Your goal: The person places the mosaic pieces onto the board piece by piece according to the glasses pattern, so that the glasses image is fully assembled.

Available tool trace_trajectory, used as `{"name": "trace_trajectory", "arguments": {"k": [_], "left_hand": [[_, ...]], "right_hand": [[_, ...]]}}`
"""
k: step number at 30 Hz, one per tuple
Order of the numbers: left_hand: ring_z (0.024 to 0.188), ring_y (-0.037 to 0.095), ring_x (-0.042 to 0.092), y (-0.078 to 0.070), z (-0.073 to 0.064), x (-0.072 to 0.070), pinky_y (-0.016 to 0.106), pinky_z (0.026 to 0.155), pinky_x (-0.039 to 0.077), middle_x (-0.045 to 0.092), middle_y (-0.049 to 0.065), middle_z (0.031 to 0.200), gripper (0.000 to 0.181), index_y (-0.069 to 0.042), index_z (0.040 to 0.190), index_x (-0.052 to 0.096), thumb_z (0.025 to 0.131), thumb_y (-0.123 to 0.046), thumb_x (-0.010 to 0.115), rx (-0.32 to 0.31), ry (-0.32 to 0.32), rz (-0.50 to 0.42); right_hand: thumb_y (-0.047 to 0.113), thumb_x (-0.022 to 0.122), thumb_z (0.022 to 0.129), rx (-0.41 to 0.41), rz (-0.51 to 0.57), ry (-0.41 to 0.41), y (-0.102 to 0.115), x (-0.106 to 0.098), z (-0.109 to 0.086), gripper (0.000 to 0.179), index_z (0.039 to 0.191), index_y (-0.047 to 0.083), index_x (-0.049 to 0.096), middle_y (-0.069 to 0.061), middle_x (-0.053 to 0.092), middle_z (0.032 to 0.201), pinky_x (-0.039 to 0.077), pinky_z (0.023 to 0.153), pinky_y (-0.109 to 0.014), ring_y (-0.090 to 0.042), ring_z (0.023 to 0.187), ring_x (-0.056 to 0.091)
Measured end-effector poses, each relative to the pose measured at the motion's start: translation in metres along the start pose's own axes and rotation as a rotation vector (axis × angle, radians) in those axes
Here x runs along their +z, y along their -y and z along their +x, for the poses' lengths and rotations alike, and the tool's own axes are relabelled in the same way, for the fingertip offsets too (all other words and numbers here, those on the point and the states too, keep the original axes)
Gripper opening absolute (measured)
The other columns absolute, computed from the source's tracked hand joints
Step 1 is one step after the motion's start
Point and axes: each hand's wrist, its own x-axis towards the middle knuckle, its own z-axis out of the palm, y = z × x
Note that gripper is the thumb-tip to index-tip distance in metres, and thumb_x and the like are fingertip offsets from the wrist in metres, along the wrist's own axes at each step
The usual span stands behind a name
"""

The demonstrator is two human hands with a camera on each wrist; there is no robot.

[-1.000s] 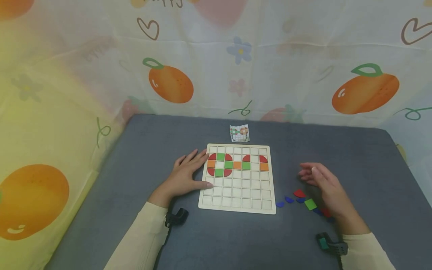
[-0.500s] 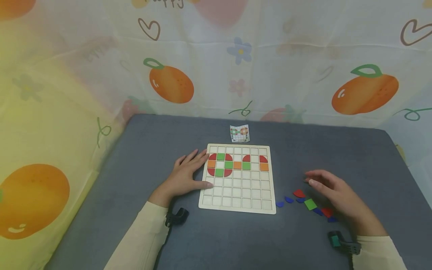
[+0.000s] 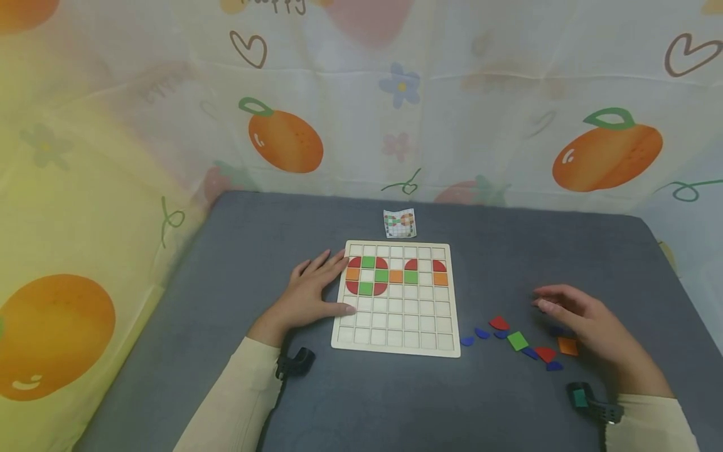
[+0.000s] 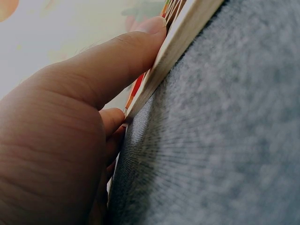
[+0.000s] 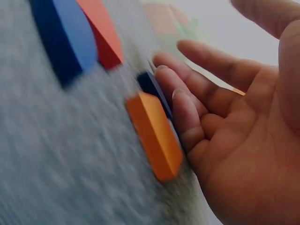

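Head camera view shows a person's two arms in cream sleeves (image 3: 237, 395) stretched over a gray-covered table (image 3: 271, 232), a black device (image 3: 296, 363) at each wrist. Toward the table's right edge, the right hand (image 3: 600, 329) hangs low, released, its fingers loosely bent and its palm holding nothing, as the right wrist view confirms. Just beside its fingers lie an orange square (image 3: 568, 346) and a dark blue piece (image 3: 558, 331); whether the hand touches either cannot be told. More loose pieces trail off toward the near right corner of a wooden board (image 3: 395, 339): two red wedges (image 3: 545, 355), a green square (image 3: 516, 341) and several blue slivers (image 3: 482, 333).

At the board's left edge rests the left hand (image 3: 307, 300), unclenched, thumb on the rim and fingertips near the far left corner. The board lies flat around the middle of the table, its far half partly filled. On the left, eight colored tiles (image 3: 368, 262) ring one bare cell; an orange and a green tile continue rightward, a red one above the green. In the rightmost column, red sits above orange.

Beyond, near the table's far edge, lies a small printed card (image 3: 399, 223). Behind hangs a cloth (image 3: 350, 138) printed with oranges, hearts and flowers.
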Motion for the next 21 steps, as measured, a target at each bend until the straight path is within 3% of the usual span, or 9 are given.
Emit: {"name": "trace_trajectory", "arguments": {"k": [4, 7, 16, 21], "left_hand": [[0.166, 0.023, 0.007, 0.001, 0.0, 0.001, 0.059, 0.126, 0.004, 0.02, -0.008, 0.179, 0.112, -0.021, 0.174, 0.032, 0.086, -0.071, 0.081, 0.0, -0.001, 0.001], [0.166, 0.023, 0.007, 0.001, 0.0, 0.001, 0.059, 0.126, 0.004, 0.02, -0.008, 0.179, 0.112, -0.021, 0.174, 0.032, 0.086, -0.072, 0.081, 0.001, -0.004, 0.002], [0.166, 0.022, 0.006, 0.001, 0.0, 0.0, 0.059, 0.126, 0.004, 0.02, -0.009, 0.179, 0.112, -0.021, 0.174, 0.031, 0.087, -0.071, 0.081, 0.001, 0.001, -0.001], [0.166, 0.022, 0.006, 0.002, 0.0, 0.0, 0.059, 0.126, 0.004, 0.02, -0.009, 0.179, 0.111, -0.021, 0.174, 0.031, 0.088, -0.071, 0.08, 0.01, 0.002, -0.006]], "right_hand": [[0.021, 0.073, 0.109, 0.094, -0.026, 0.056, -0.001, -0.006, -0.003, 0.045, 0.146, -0.002, 0.062, -0.018, 0.066, 0.139, 0.056, 0.083, -0.024, -0.002, 0.108, 0.065], [0.025, 0.078, 0.105, 0.137, -0.074, 0.103, -0.003, -0.012, -0.006, 0.051, 0.147, 0.002, 0.063, -0.017, 0.064, 0.142, 0.056, 0.083, -0.025, -0.003, 0.11, 0.063], [0.023, 0.085, 0.099, 0.099, -0.199, 0.201, -0.008, -0.028, -0.016, 0.06, 0.149, 0.003, 0.059, -0.019, 0.052, 0.145, 0.05, 0.086, -0.02, 0.004, 0.115, 0.05], [0.021, 0.087, 0.097, 0.131, -0.237, 0.217, -0.012, -0.033, -0.015, 0.065, 0.148, -0.003, 0.056, -0.019, 0.049, 0.138, 0.049, 0.082, -0.024, -0.008, 0.109, 0.047]]}}
